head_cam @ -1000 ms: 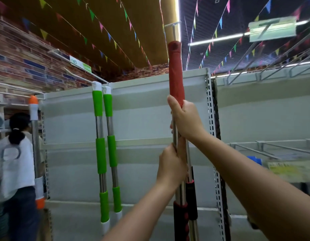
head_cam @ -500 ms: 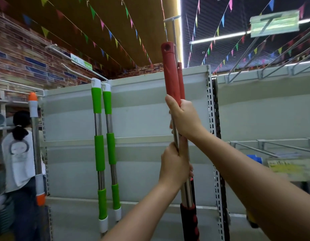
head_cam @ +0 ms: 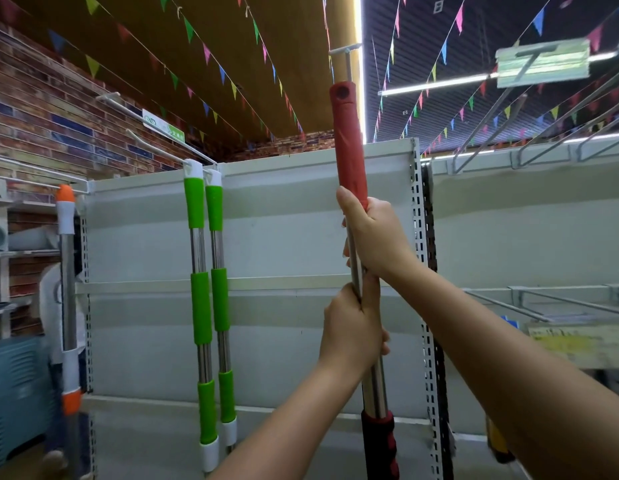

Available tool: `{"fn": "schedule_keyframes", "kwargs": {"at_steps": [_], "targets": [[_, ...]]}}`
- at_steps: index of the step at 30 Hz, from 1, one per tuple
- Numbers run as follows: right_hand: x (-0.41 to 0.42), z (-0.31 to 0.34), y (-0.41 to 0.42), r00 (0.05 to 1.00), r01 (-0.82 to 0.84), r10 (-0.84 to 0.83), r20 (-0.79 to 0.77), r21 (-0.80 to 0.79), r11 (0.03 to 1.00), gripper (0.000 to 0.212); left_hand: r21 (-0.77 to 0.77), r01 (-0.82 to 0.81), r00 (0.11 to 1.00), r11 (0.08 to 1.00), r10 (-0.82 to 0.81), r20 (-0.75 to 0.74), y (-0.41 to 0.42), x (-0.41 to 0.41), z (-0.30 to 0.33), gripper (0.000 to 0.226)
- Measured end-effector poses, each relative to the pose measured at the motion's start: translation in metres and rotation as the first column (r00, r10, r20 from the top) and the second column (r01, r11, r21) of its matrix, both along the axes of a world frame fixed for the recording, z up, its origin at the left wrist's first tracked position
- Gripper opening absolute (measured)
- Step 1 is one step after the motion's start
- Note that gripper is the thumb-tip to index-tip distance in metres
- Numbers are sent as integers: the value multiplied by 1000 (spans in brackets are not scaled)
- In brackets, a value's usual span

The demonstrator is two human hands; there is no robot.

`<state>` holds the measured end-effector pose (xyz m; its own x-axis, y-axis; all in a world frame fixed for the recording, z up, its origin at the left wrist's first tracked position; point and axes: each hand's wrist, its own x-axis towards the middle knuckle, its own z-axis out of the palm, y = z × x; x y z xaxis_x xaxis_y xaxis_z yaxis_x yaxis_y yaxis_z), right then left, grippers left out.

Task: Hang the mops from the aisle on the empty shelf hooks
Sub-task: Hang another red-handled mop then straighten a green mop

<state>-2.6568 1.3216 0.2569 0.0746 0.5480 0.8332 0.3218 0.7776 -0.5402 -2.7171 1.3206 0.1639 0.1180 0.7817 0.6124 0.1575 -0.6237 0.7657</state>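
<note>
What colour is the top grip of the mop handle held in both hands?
Red, seen clearly in the head view: the top grip above the right hand.

Grey metal shelf unit point(head_cam: 284, 237), back panel bare, perforated upright point(head_cam: 416, 216) at its right edge. Long wire hooks point(head_cam: 155, 147) project from the top rail. Two green-handled mops point(head_cam: 206, 306) hang side by side from one hook, white caps at the top. An orange-tipped mop point(head_cam: 67, 289) hangs at the unit's left edge. Adjoining shelf section point(head_cam: 530, 220) to the right carries bare wire hooks point(head_cam: 543, 147) along its top.
</note>
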Motion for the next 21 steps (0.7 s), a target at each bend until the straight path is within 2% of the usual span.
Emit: {"fn": "schedule_keyframes", "kwargs": {"at_steps": [6, 18, 21], "targets": [[2, 5, 8, 999, -2, 2, -33, 3, 1000, 41, 29, -10, 999, 1000, 11, -34, 7, -1, 6, 54], [7, -5, 47, 999, 17, -19, -27, -63, 998, 40, -5, 2, 997, 1000, -3, -79, 43, -2, 0, 89], [9, -10, 53, 999, 26, -29, -33, -87, 996, 40, -21, 3, 995, 1000, -6, -104, 50, 0, -4, 89]]}}
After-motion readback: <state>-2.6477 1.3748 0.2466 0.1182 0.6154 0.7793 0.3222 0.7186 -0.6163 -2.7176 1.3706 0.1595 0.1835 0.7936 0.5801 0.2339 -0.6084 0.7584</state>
